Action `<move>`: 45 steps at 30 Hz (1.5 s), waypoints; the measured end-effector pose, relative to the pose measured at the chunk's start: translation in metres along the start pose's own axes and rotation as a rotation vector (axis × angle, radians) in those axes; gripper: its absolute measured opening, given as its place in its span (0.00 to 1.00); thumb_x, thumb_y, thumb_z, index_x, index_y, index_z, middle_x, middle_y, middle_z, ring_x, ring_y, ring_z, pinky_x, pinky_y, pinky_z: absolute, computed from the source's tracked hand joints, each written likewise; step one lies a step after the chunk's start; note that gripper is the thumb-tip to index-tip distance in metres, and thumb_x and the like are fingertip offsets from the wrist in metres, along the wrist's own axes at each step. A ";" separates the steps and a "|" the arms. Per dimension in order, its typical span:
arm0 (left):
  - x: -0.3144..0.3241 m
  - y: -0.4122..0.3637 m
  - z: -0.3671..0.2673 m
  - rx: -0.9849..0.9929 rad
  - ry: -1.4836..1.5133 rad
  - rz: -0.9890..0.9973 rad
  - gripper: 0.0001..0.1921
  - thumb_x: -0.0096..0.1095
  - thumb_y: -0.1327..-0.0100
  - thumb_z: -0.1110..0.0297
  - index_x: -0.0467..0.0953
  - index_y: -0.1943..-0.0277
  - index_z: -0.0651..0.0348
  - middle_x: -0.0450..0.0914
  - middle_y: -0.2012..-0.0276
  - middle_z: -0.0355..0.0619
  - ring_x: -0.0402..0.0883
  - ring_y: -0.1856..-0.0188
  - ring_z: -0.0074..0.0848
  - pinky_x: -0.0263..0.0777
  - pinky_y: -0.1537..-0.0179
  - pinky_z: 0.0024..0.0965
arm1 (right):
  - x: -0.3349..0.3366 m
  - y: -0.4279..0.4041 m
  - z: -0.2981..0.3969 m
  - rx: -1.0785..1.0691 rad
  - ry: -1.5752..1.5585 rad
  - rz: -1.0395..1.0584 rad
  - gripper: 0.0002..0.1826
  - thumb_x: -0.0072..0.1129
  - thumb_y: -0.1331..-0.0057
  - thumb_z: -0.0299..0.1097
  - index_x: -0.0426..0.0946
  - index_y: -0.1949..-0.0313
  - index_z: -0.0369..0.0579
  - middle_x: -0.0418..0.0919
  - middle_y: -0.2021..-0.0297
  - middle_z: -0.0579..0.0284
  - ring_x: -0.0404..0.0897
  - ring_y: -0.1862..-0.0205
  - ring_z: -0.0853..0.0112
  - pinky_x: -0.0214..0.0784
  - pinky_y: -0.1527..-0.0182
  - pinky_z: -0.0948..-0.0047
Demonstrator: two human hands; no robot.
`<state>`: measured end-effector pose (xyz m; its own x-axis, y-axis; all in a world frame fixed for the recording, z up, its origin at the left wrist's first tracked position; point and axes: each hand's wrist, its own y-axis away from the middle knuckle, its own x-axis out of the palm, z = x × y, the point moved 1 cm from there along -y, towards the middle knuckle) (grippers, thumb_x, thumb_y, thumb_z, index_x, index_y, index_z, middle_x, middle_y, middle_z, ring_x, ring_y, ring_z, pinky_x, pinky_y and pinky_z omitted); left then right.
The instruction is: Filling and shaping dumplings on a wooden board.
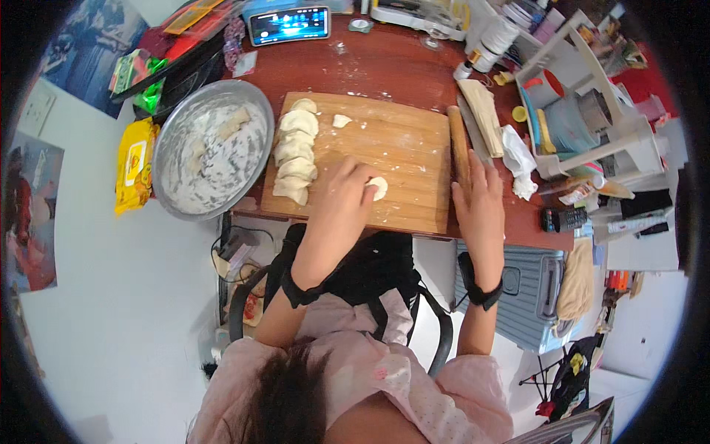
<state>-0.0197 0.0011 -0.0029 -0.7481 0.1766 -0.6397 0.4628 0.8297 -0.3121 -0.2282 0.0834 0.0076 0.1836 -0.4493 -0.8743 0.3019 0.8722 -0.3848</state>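
A small round disc of dough [379, 188] lies at the lower middle of the wooden board [388, 144]. The thumb and fingertips of my left hand [341, 197] hold its left edge. Along the board's right edge rests a wooden rolling pin [458, 136]. My right hand [481, 202] is around its near end, thumb on the left and fingers on the right; the palm side is hidden. Several flat dough wrappers [297, 150] overlap in a column on the board's left side. A small scrap of dough [341, 120] sits near the board's far edge.
A floury metal basin [213, 208] stands left of the board, beside a yellow wipes pack [135, 166]. A lit phone [290, 25] leans at the back. Right of the pin lie a knife blade [471, 119], a folded cloth-like bundle [481, 116], crumpled tissue [518, 155] and a shelf rack [599, 150].
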 end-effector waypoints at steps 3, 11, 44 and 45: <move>0.000 0.000 0.002 0.023 -0.012 -0.018 0.06 0.61 0.40 0.76 0.76 0.60 0.65 0.77 0.64 0.53 0.78 0.60 0.47 0.70 0.59 0.42 | -0.016 -0.003 0.023 -0.077 -0.114 0.082 0.28 0.58 0.36 0.30 0.64 0.37 0.42 0.72 0.47 0.42 0.72 0.46 0.47 0.67 0.44 0.57; -0.013 0.009 -0.001 -0.081 0.168 -0.015 0.10 0.59 0.38 0.77 0.75 0.53 0.64 0.80 0.58 0.55 0.80 0.55 0.45 0.73 0.54 0.38 | 0.009 -0.005 0.076 -0.282 -0.333 0.374 0.29 0.59 0.39 0.25 0.66 0.38 0.41 0.71 0.44 0.44 0.70 0.42 0.48 0.66 0.42 0.57; -0.182 0.092 0.139 -0.409 0.332 -0.642 0.25 0.51 0.29 0.71 0.58 0.32 0.63 0.66 0.36 0.54 0.69 0.37 0.34 0.65 0.39 0.34 | 0.124 -0.110 0.337 -0.686 -0.541 1.104 0.04 0.56 0.37 0.24 0.77 0.63 0.40 0.80 0.67 0.54 0.82 0.62 0.66 0.71 0.59 0.69; -0.180 0.091 0.142 -0.403 0.364 -0.639 0.25 0.50 0.29 0.71 0.57 0.31 0.64 0.67 0.37 0.54 0.70 0.39 0.32 0.66 0.40 0.32 | 0.135 -0.110 0.340 -0.540 -0.654 1.181 0.06 0.57 0.37 0.24 0.78 0.61 0.38 0.80 0.66 0.54 0.82 0.61 0.68 0.72 0.58 0.70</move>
<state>0.2244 -0.0300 -0.0158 -0.9474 -0.2895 -0.1368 -0.2562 0.9416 -0.2184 0.0816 -0.1394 0.0329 0.5000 0.6908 -0.5222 -0.6793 0.6869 0.2583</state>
